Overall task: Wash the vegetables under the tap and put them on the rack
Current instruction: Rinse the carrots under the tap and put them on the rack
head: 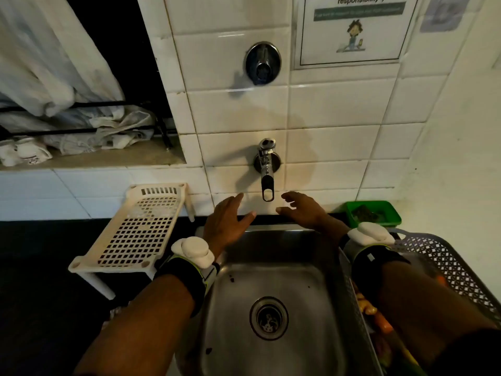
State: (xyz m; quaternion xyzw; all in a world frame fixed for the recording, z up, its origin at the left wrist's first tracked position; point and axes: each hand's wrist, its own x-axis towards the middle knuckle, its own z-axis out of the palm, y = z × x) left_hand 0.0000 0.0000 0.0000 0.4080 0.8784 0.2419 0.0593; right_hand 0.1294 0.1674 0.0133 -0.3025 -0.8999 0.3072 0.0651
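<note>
My left hand [227, 222] and right hand [303, 213], fingers spread and empty, flank the dry tap [267, 183] mid-frame; vegetables [379, 318] wait in the lower-right basket [447, 264], the rack [141, 226] bare at left.

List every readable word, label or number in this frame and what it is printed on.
"responsibility :)": top line of the wall notice, cut off by the frame edge.
White text on the notice's green band: too blurred to read.
Grey sticker at top right: unreadable.
Nothing else carries text.
</note>
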